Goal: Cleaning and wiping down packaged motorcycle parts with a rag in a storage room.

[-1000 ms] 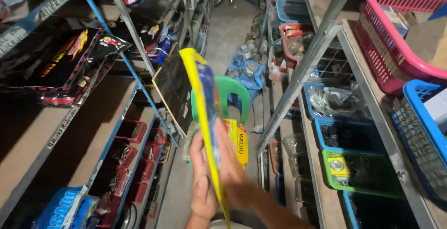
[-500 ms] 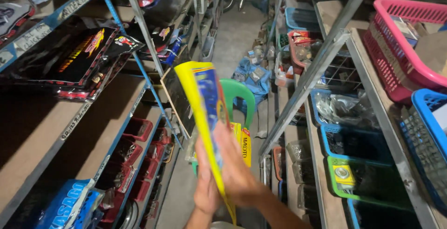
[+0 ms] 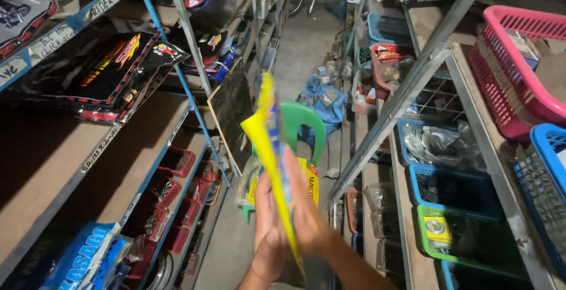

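A flat yellow and blue packet [image 3: 268,142] stands edge-on in front of me, blurred by motion. My left hand [image 3: 268,231] presses against its left face and my right hand [image 3: 306,213] against its right face, so the packet is clamped between both palms. Its top edge leans to the left. Behind it stands a green plastic chair [image 3: 303,126] in the aisle.
Metal shelving lines both sides of a narrow aisle. Black packaged goods [image 3: 112,71] lie on the left shelf, red bins [image 3: 177,161] below. On the right are a pink basket [image 3: 510,74], blue baskets [image 3: 454,189] and a green tray [image 3: 466,237]. A blue heap [image 3: 323,98] lies on the floor.
The packet has stayed between both hands while tilting and blurring. My view has swung slightly left, showing more of the left shelf.
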